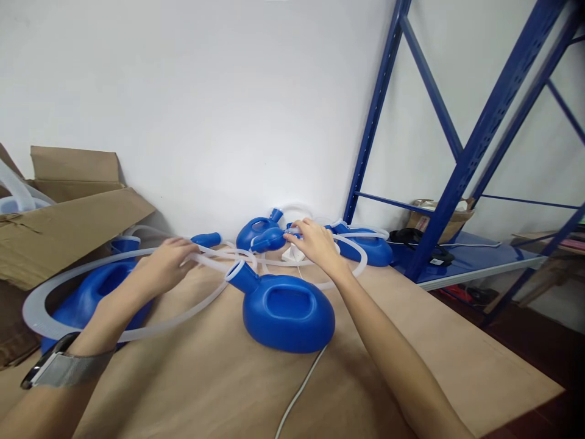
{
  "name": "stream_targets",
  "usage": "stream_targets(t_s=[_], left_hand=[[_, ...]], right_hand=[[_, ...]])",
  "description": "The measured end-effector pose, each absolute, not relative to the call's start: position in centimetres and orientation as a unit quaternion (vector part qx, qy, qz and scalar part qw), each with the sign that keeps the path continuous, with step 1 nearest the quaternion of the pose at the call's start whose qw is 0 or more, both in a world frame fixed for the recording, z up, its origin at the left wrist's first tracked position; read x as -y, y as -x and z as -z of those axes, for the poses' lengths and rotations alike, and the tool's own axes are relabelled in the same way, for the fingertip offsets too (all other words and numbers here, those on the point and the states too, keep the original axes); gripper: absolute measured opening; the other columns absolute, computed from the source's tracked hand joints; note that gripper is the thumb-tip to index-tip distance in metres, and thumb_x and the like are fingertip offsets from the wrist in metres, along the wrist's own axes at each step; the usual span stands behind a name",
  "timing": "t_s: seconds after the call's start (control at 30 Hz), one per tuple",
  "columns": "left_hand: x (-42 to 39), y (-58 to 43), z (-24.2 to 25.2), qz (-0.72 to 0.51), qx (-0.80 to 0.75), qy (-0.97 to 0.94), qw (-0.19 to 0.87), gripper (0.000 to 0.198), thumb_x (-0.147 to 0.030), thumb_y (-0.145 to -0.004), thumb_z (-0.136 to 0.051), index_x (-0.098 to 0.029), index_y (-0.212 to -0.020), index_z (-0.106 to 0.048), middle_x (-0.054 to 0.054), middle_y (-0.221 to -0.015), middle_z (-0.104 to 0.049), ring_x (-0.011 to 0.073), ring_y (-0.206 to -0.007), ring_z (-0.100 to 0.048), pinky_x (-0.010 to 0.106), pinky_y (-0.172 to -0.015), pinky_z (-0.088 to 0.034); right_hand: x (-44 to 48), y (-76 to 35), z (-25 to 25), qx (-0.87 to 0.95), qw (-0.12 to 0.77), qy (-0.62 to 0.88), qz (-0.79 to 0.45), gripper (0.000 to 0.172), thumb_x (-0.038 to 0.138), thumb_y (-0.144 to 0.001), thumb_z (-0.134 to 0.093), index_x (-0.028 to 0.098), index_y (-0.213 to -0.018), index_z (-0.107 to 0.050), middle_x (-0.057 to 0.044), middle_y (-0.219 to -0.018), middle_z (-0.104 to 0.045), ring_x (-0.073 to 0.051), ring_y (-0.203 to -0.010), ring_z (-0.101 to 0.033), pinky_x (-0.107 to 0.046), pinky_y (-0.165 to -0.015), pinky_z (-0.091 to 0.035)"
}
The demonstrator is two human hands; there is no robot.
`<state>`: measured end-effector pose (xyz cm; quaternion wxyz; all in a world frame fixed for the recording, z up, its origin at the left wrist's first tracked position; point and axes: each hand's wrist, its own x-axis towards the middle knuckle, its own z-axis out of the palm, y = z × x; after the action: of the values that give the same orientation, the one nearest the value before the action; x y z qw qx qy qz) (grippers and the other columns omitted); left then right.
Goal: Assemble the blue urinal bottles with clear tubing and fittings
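Observation:
A blue plastic bottle [286,311] with an angled neck lies in the middle of the brown table [411,341]. My left hand [164,265] is closed round a translucent white hose [41,299] that loops wide to the left over another blue bottle [91,292]. My right hand [315,244] reaches further back, fingers curled on tangled translucent hoses [356,247] beside a small blue funnel piece [269,239]. More blue bottles [256,228] lie against the wall behind it. I wear a watch with a grey band [64,366] on the left wrist.
An open cardboard box [68,219] with hoses stands at the left. A blue metal rack [457,164] stands at the right, with a low shelf [461,259] holding a black cable and a brown bag. A thin white cord [299,390] runs toward the table's front edge.

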<state>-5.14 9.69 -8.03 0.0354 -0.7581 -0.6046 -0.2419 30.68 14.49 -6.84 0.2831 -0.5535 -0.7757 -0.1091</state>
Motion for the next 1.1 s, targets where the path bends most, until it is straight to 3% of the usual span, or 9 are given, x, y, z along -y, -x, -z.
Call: stream_targets(t_s=[0.07, 0.13, 0.27, 0.43, 0.6, 0.73, 0.83, 1.0, 1.1], left_hand=[[-9.5, 5.4, 7.2, 0.277, 0.602, 0.744, 0.086, 0.042, -0.05, -0.09, -0.039, -0.022, -0.101, -0.068, 0.017, -0.123, -0.07, 0.0378, -0.127, -0.059, 0.053, -0.111, -0.044], [-8.9, 5.4, 6.2, 0.319, 0.63, 0.695, 0.135, 0.046, -0.053, -0.093, -0.034, -0.022, -0.107, -0.066, 0.018, -0.124, -0.068, 0.041, -0.123, -0.061, 0.057, -0.104, -0.047], [-7.0, 4.9, 4.3, 0.339, 0.744, 0.564, 0.115, 0.054, -0.061, -0.096, -0.029, -0.021, -0.103, -0.065, 0.016, -0.097, -0.071, 0.0439, -0.106, -0.068, 0.054, -0.086, -0.053], [-5.5, 4.3, 2.4, 0.418, 0.754, 0.504, 0.058, 0.046, -0.057, -0.097, -0.036, -0.023, -0.096, -0.067, 0.01, -0.094, -0.077, 0.036, -0.103, -0.071, 0.049, -0.097, -0.051], [-4.7, 3.7, 1.8, 0.453, 0.737, 0.5, 0.037, 0.04, -0.053, -0.095, -0.042, -0.023, -0.098, -0.069, 0.006, -0.09, -0.078, 0.0289, -0.09, -0.073, 0.043, -0.095, -0.052], [-5.0, 3.6, 2.0, 0.441, 0.724, 0.53, 0.012, 0.042, -0.055, -0.095, -0.043, -0.023, -0.095, -0.069, 0.006, -0.091, -0.078, 0.0288, -0.086, -0.074, 0.043, -0.092, -0.054], [-5.2, 3.7, 2.2, 0.461, 0.714, 0.527, -0.011, 0.04, -0.055, -0.096, -0.044, -0.022, -0.098, -0.068, 0.006, -0.091, -0.079, 0.0278, -0.083, -0.076, 0.043, -0.09, -0.057], [-4.1, 2.2, 1.6, 0.517, 0.703, 0.486, -0.055, 0.039, -0.049, -0.099, -0.046, -0.019, -0.108, -0.069, 0.005, -0.086, -0.079, 0.0235, -0.08, -0.077, 0.037, -0.083, -0.061], [-3.9, 1.7, 1.4, 0.536, 0.685, 0.49, -0.059, 0.04, -0.047, -0.099, -0.046, -0.016, -0.112, -0.069, 0.006, -0.088, -0.079, 0.0221, -0.082, -0.077, 0.032, -0.077, -0.061]], right_hand=[[-14.5, -31.6, 6.1, 0.746, 0.313, 0.578, 0.111, 0.04, 0.054, -0.102, -0.057, 0.023, -0.123, -0.072, -0.01, -0.118, -0.072, -0.028, -0.101, -0.069, -0.034, -0.076, -0.044], [-14.4, -32.6, 5.2, 0.72, 0.348, 0.591, 0.11, 0.043, 0.055, -0.101, -0.056, 0.022, -0.123, -0.072, -0.01, -0.117, -0.073, -0.027, -0.1, -0.069, -0.034, -0.077, -0.044], [-14.0, -34.4, 4.0, 0.693, 0.368, 0.613, 0.091, 0.044, 0.059, -0.101, -0.054, 0.023, -0.117, -0.074, -0.009, -0.111, -0.076, -0.027, -0.101, -0.069, -0.034, -0.077, -0.042], [-14.0, -35.6, 4.0, 0.702, 0.315, 0.63, 0.106, 0.041, 0.055, -0.098, -0.06, 0.02, -0.112, -0.075, -0.011, -0.107, -0.078, -0.029, -0.102, -0.07, -0.034, -0.078, -0.041], [-15.0, -34.1, 5.8, 0.752, 0.236, 0.606, 0.112, 0.03, 0.042, -0.102, -0.059, 0.019, -0.112, -0.075, -0.01, -0.096, -0.079, -0.028, -0.102, -0.07, -0.036, -0.088, -0.04], [-15.6, -32.4, 7.3, 0.8, 0.187, 0.558, 0.12, 0.03, 0.038, -0.103, -0.057, 0.017, -0.114, -0.075, -0.013, -0.111, -0.077, -0.029, -0.106, -0.067, -0.039, -0.092, -0.04], [-15.3, -31.7, 7.4, 0.838, 0.218, 0.481, 0.134, 0.037, 0.041, -0.104, -0.057, 0.019, -0.129, -0.07, -0.015, -0.129, -0.07, -0.033, -0.124, -0.058, -0.048, -0.106, -0.037], [-13.6, -29.5, 7.4, 0.891, 0.317, 0.317, -0.068, 0.065, 0.058, -0.098, -0.062, 0.025, -0.153, -0.05, -0.013, -0.144, -0.061, -0.03, -0.131, -0.056, -0.047, -0.111, -0.042], [-13.4, -27.7, 8.4, 0.878, 0.334, 0.287, -0.189, 0.046, 0.053, -0.101, -0.057, 0.024, -0.136, -0.062, -0.01, -0.129, -0.069, -0.026, -0.118, -0.065, -0.042, -0.105, -0.049]])
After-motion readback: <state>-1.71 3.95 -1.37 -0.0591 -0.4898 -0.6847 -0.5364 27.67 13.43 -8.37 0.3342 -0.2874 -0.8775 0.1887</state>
